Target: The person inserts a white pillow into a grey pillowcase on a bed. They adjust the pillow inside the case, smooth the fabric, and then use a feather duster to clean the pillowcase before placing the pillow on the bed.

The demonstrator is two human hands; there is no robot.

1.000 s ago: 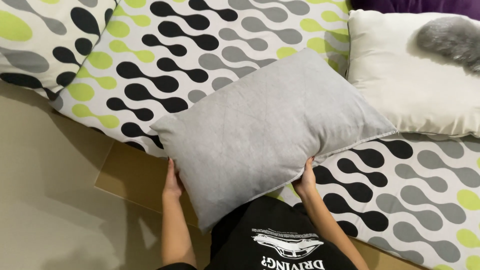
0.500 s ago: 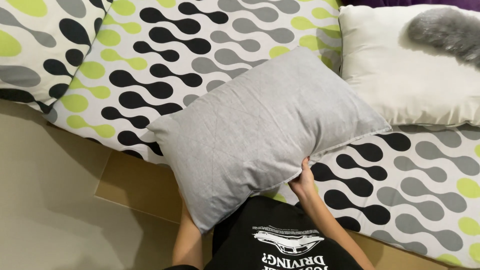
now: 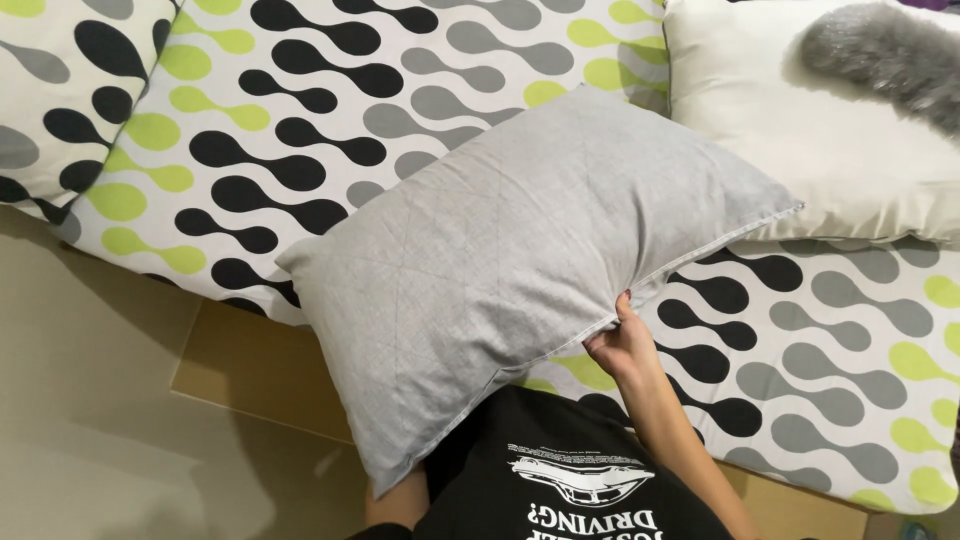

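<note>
Starting at the far left, there's a patterned pillow [image 3: 60, 100] in the top corner, white with black, grey and lime-green blobs, sitting at the edge of the bed. Below it is plain beige floor [image 3: 90, 420], and a strip of the tan bed base [image 3: 260, 370] pokes out from under the covers.

The duvet [image 3: 330, 120] has the same blob print and spreads over the whole bed.

My left hand is hidden under the grey pillow [image 3: 520, 270], so I can't tell if it's spread or gripping. All I see on that side is a bit of forearm [image 3: 398, 500] coming out just below the pillow's lower corner.

The grey pillow itself lies tilted across the middle of the view, its lower left corner hanging past the bed edge toward me, its upper right corner reaching up to the white pillow. It has a faint diamond quilt pattern and a seam running along the right edge.

My black T-shirt [image 3: 570, 480] with a white print fills the bottom centre.

My right hand [image 3: 620, 345] is pinching the pillow's near edge along that seam, fingers curled up over it.

At the far right there's a white pillow [image 3: 800, 150] with a fluffy grey thing [image 3: 880, 55] resting on top of it.
</note>
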